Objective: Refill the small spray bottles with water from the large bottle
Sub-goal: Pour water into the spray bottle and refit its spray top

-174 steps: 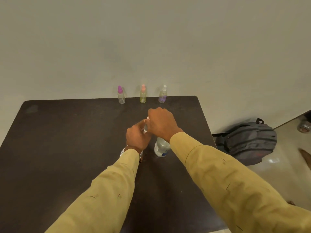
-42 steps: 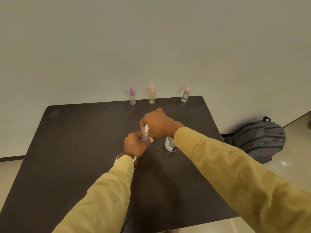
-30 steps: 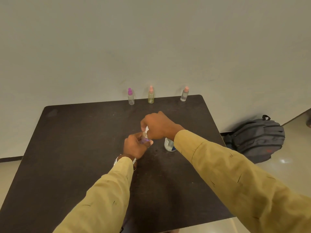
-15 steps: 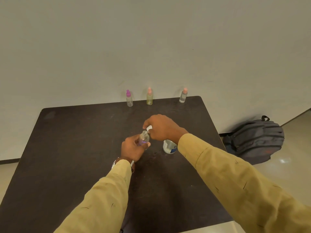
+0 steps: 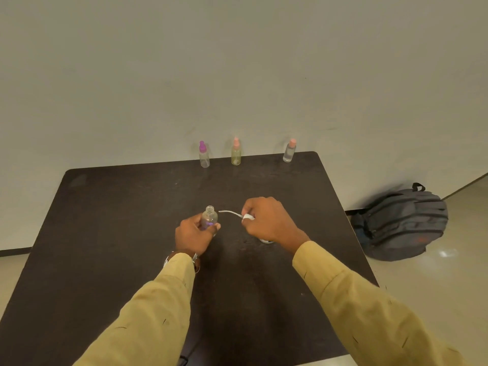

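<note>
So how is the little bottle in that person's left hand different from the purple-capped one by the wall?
The held bottle has its spray top off, its threaded neck open; the purple-capped bottle is closed. The held one is gripped in the left hand; the purple-capped one stands untouched at the table's far edge. Both are small, clear and upright.

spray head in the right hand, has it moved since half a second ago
Yes. The white spray head, held by the right hand, has come out of the small bottle in the left hand and sits to its right, dip tube exposed.
</note>
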